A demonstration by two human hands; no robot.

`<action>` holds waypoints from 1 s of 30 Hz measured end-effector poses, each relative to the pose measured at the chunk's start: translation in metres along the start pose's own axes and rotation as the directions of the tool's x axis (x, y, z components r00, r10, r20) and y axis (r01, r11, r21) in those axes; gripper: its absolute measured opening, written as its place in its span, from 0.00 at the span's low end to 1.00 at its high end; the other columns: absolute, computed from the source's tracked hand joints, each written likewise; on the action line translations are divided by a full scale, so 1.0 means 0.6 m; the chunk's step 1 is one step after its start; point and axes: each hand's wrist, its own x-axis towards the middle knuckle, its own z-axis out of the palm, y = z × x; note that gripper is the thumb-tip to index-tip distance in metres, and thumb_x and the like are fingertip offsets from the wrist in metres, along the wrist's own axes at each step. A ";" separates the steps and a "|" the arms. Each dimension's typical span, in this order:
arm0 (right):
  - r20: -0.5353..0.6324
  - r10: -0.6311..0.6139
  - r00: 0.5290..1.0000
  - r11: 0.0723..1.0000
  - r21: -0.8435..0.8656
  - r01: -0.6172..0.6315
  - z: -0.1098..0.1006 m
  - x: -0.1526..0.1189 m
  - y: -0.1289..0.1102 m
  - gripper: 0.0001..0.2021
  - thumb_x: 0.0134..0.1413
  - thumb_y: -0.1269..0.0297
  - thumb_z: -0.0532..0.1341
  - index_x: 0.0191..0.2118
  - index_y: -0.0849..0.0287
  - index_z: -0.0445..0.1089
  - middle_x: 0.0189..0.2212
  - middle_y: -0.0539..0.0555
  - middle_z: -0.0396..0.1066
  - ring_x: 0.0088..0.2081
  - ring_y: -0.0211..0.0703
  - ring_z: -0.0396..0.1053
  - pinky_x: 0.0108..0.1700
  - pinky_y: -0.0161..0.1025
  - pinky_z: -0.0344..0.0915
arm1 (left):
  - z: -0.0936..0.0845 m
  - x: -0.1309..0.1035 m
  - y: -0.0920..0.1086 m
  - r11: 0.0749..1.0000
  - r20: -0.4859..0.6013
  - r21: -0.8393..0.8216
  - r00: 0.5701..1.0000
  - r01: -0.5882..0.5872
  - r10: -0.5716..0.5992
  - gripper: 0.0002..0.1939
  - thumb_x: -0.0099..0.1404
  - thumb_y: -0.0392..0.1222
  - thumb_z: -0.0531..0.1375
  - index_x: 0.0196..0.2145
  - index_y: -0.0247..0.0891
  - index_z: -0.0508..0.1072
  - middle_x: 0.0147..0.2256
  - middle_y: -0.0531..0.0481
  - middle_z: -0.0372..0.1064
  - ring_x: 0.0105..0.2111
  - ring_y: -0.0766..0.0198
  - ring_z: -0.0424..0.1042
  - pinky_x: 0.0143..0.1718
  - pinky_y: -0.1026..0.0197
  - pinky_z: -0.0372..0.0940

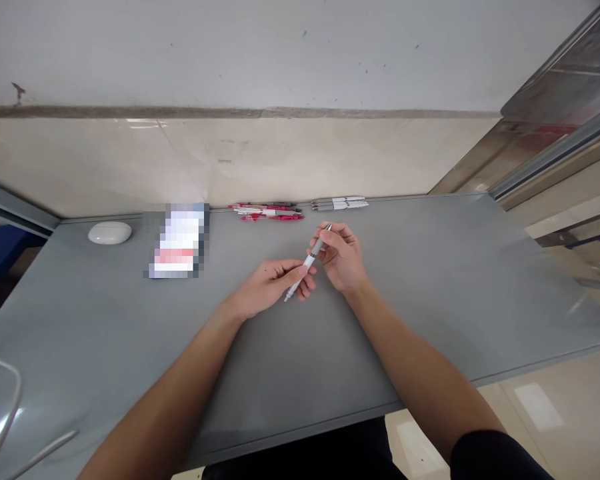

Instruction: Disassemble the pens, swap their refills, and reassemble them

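A white and grey click pen is held slanted above the table, its metal tip pointing up and to the right. My left hand is closed on its white lower part, the thumb lying along the barrel. Around the grey grip near the tip, my right hand pinches with thumb and fingers. Behind the hands, near the wall, lie a pile of red, white and dark pens and, to its right, a small group of white and grey pens.
The grey table runs up against a tiled wall. Left of the pens lies a blurred-out phone, with a white rounded case farther left. A white cable crosses the near left corner.
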 end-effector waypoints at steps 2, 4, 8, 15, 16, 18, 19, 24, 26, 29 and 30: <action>0.026 0.010 1.000 1.000 0.002 -0.010 -0.001 0.000 0.000 0.07 0.43 0.65 0.68 0.28 0.53 0.69 0.29 0.44 0.72 0.27 0.33 0.70 0.31 0.36 0.71 | 0.000 -0.001 -0.001 0.999 0.016 -0.020 1.000 0.027 -0.027 0.20 0.66 0.55 0.56 0.40 0.35 0.75 0.34 0.44 0.73 0.31 0.63 0.71 0.36 0.59 0.67; 0.035 0.008 0.999 1.000 0.017 -0.008 -0.001 0.000 0.000 0.07 0.43 0.65 0.68 0.28 0.53 0.69 0.30 0.44 0.71 0.28 0.33 0.70 0.31 0.36 0.71 | 0.000 -0.001 -0.001 0.999 -0.016 -0.005 0.999 0.039 -0.039 0.20 0.65 0.55 0.57 0.38 0.34 0.76 0.35 0.44 0.73 0.32 0.62 0.71 0.38 0.58 0.67; -0.003 -0.030 1.000 0.998 0.045 0.031 0.000 0.002 -0.001 0.10 0.42 0.66 0.69 0.26 0.53 0.66 0.31 0.42 0.70 0.28 0.32 0.69 0.30 0.35 0.70 | -0.002 0.000 -0.001 1.000 -0.133 0.025 0.991 0.000 0.003 0.17 0.63 0.53 0.60 0.36 0.36 0.77 0.33 0.46 0.73 0.31 0.64 0.70 0.38 0.59 0.67; -0.016 -0.022 1.000 0.999 0.034 0.023 0.001 0.001 -0.002 0.11 0.40 0.66 0.70 0.25 0.53 0.66 0.30 0.41 0.70 0.28 0.32 0.70 0.31 0.35 0.71 | -0.005 0.005 -0.007 0.997 -0.170 0.076 0.985 -0.028 0.040 0.13 0.62 0.50 0.63 0.36 0.36 0.77 0.29 0.49 0.71 0.28 0.66 0.70 0.34 0.61 0.67; -0.010 -0.019 1.000 0.999 0.042 0.019 0.001 0.001 -0.001 0.11 0.40 0.66 0.70 0.25 0.53 0.66 0.30 0.41 0.70 0.28 0.32 0.71 0.31 0.35 0.71 | -0.005 0.005 -0.006 0.996 -0.150 0.077 0.988 -0.036 0.047 0.13 0.62 0.50 0.62 0.35 0.36 0.76 0.30 0.49 0.72 0.29 0.66 0.70 0.33 0.61 0.67; 0.010 -0.010 1.000 0.998 0.057 0.010 -0.001 0.000 -0.001 0.09 0.40 0.67 0.70 0.25 0.53 0.68 0.30 0.42 0.71 0.28 0.33 0.71 0.31 0.35 0.71 | -0.003 0.003 -0.002 0.997 -0.105 0.071 0.993 -0.042 0.050 0.15 0.64 0.50 0.60 0.33 0.35 0.76 0.30 0.48 0.71 0.28 0.66 0.70 0.33 0.62 0.67; 0.022 -0.006 1.000 0.998 0.060 0.004 -0.001 0.000 -0.001 0.08 0.41 0.67 0.70 0.26 0.53 0.69 0.30 0.42 0.72 0.28 0.33 0.71 0.31 0.35 0.71 | -0.002 0.002 0.000 0.997 -0.079 0.062 0.996 -0.035 0.039 0.15 0.65 0.51 0.59 0.33 0.35 0.75 0.30 0.48 0.71 0.28 0.66 0.70 0.33 0.62 0.67; 0.063 0.006 0.998 0.998 0.058 -0.010 -0.002 -0.001 -0.002 0.06 0.43 0.66 0.69 0.28 0.53 0.72 0.28 0.43 0.72 0.28 0.33 0.71 0.31 0.35 0.71 | -0.001 -0.004 0.007 0.999 -0.029 -0.002 0.999 0.037 -0.037 0.16 0.65 0.52 0.58 0.35 0.35 0.75 0.31 0.47 0.72 0.29 0.65 0.71 0.33 0.61 0.67; 0.059 0.002 0.998 0.999 0.051 -0.005 -0.002 0.000 -0.001 0.05 0.43 0.66 0.69 0.28 0.52 0.73 0.28 0.43 0.72 0.28 0.33 0.71 0.32 0.35 0.71 | -0.001 -0.003 0.006 0.999 -0.073 0.010 0.997 0.037 -0.036 0.16 0.64 0.52 0.60 0.33 0.35 0.76 0.31 0.47 0.72 0.29 0.65 0.71 0.34 0.61 0.67; 0.022 -0.015 1.000 0.998 0.053 0.014 -0.002 0.003 0.001 0.06 0.41 0.65 0.70 0.27 0.52 0.72 0.30 0.43 0.73 0.29 0.33 0.71 0.32 0.35 0.71 | -0.002 0.002 0.002 0.999 -0.165 0.031 0.986 0.015 -0.009 0.16 0.62 0.52 0.62 0.34 0.35 0.77 0.32 0.46 0.73 0.29 0.65 0.71 0.35 0.59 0.68; 0.007 -0.022 1.000 0.998 0.057 0.022 -0.002 0.004 0.002 0.07 0.41 0.65 0.71 0.27 0.52 0.72 0.31 0.43 0.73 0.29 0.33 0.72 0.32 0.35 0.71 | -0.002 0.003 0.001 0.999 -0.200 0.034 0.980 0.009 -0.002 0.15 0.61 0.51 0.63 0.36 0.35 0.77 0.32 0.47 0.73 0.29 0.65 0.71 0.36 0.59 0.68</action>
